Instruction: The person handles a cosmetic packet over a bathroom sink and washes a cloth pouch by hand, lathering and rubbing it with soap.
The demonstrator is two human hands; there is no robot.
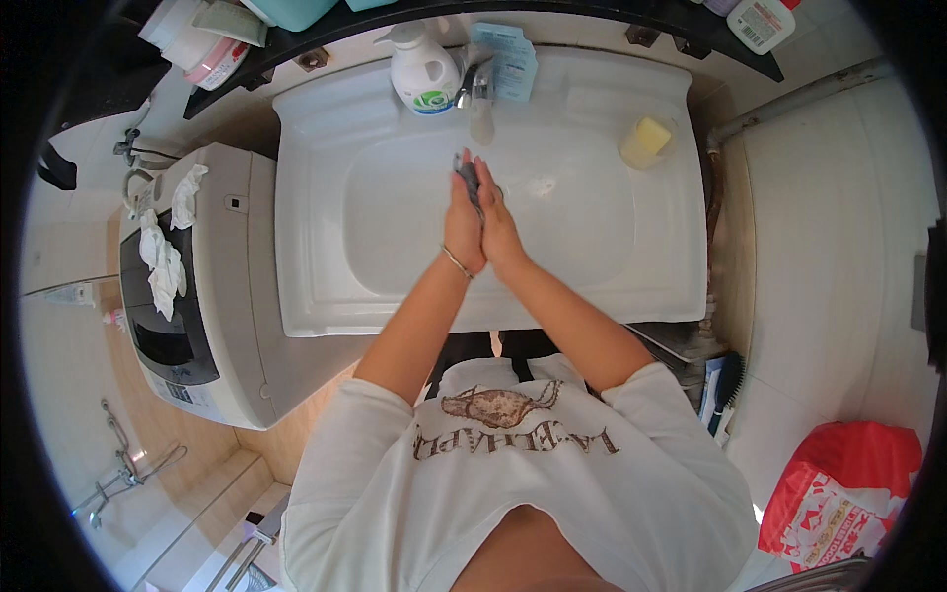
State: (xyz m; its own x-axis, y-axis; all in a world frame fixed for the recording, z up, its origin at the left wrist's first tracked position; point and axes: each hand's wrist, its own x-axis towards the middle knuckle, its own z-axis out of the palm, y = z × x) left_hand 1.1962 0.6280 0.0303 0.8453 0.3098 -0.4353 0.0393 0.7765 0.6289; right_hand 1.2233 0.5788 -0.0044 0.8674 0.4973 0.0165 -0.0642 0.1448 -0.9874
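Note:
Over the basin of a white sink (pixel 414 296), my left hand (pixel 464 229) and my right hand (pixel 500 222) are pressed palm to palm. Between them is a small dark grey cloth (pixel 469 179), its edge showing at the fingers. Which hand bears more of it, I cannot tell. A thin bracelet circles one wrist. Just beyond my fingertips is the chrome faucet (pixel 479 81) at the sink's back edge.
A white pump bottle (pixel 423 74) and a light blue packet (pixel 510 63) flank the faucet. On the sink's right stands a clear cup (pixel 636 152) with a yellow block (pixel 653 135). White cloths (pixel 161 259) lie on the washing machine (pixel 229 296) at left. A dark shelf (pixel 444 9) overhangs the back.

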